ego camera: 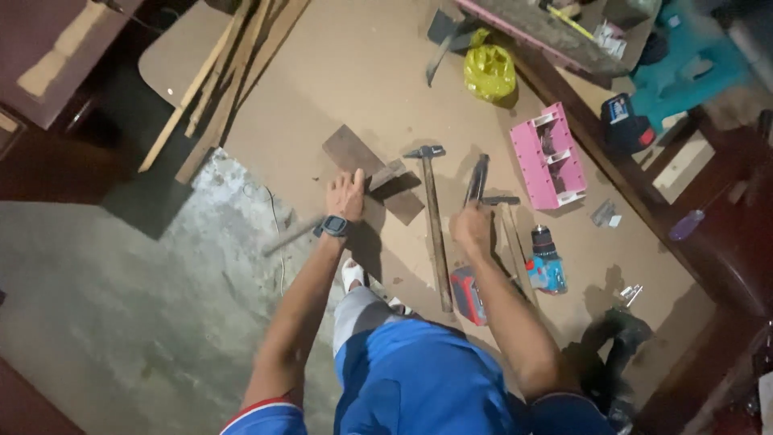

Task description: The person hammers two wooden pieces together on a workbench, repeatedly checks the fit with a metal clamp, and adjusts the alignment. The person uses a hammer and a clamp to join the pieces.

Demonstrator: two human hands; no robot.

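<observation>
**Crowded floor, lots to trip on**

Blue shorts (419,379) fill the bottom of the view, with a sandalled foot (352,275) just left of the hammer (435,225) lying on the board (362,72). The left hand (346,196) presses flat, fingers spread, on a dark wood piece (372,167) left of the hammer head. The right hand (472,228) is closed around a dark metal tool (477,179) just right of the hammer.

My worry: the wood could skid, since only a palm pins it. The tool's tip sits near the left hand, so a slip could catch fingers. The drill (546,258) and red box (468,295) right of the hammer handle crowd the elbow.
</observation>
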